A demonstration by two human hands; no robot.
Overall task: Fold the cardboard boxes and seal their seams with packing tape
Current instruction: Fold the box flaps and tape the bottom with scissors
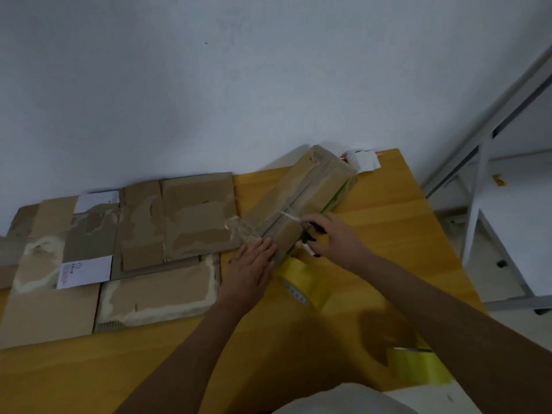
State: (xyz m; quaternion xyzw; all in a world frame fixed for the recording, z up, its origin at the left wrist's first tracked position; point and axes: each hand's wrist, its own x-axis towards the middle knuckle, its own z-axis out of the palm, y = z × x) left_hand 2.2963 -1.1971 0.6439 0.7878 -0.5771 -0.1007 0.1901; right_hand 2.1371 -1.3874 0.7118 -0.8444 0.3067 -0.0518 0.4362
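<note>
A long, narrow folded cardboard box (pixel 310 192) lies slantwise on the yellow table (pixel 388 210), its seam running along the top. My left hand (pixel 251 264) presses flat on the box's near end, fingers spread. My right hand (pixel 331 237) sits at the box's right side, gripping a small dark-handled tool, probably a cutter (pixel 309 237), beside a strip of clear tape (pixel 286 217) that crosses the seam. A roll of yellow packing tape (pixel 304 286) lies on the table just below the box, between my hands.
Several flattened cardboard boxes (pixel 119 249) with white labels cover the table's left half, against the wall. A second yellow tape roll (pixel 418 366) stands near the table's front right edge. A white paper item (pixel 363 161) lies at the far corner. A metal frame (pixel 484 174) stands to the right.
</note>
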